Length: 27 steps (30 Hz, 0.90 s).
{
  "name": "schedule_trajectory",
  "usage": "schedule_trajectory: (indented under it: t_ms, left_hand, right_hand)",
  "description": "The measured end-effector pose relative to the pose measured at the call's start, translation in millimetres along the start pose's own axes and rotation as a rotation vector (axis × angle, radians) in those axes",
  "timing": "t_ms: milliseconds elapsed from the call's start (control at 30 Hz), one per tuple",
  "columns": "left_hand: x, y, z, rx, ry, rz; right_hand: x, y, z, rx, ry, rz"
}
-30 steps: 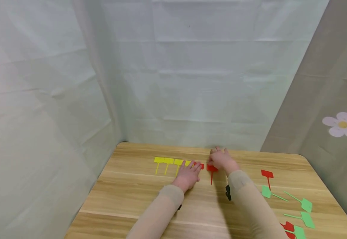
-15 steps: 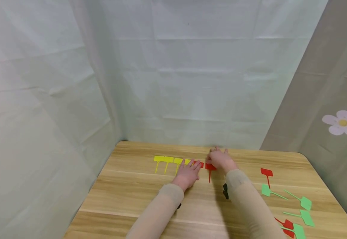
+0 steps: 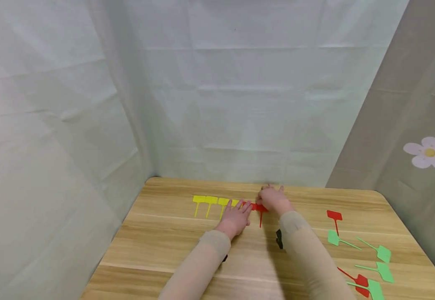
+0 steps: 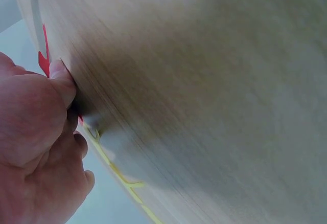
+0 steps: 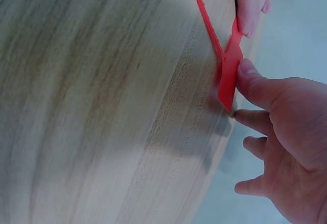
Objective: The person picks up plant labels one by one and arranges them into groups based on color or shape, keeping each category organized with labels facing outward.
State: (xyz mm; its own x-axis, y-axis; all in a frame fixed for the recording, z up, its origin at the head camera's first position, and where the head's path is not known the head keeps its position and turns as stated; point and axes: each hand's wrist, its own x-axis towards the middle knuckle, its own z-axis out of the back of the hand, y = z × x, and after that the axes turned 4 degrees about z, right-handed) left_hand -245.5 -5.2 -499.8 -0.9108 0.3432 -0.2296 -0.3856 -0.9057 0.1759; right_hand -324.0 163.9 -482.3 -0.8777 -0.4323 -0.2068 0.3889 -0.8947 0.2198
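- Head view: the left sleeve [image 3: 201, 263] stretches toward one o'clock, the right sleeve [image 3: 309, 255] toward eleven, both over the wooden table [image 3: 157, 250].
- The left hand [image 3: 235, 218] lies palm down, fingers spread and grasping nothing, over the end of the row of yellow tags [image 3: 211, 200] and a neighbouring red tag [image 3: 253, 206]; the row runs off toward ten o'clock.
- The right hand [image 3: 273, 199] dips at the wrist; thumb and forefinger pinch the outer red tag [image 5: 231, 66], the remaining fingers splayed.
- I see that tag at two o'clock from the left hand, stem toward six, right beside its neighbour.
- Toward four o'clock from the right hand lie green tags [image 3: 384, 253].
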Motion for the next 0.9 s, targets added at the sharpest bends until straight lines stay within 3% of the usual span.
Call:
schedule_trajectory:
  t_ms: [900]
  left_hand:
    - [0.5,-0.6,1.0,-0.015,0.003,0.009]
  right_hand:
    - [-5.7,-3.7,-3.3,0.083,-0.006,0.007]
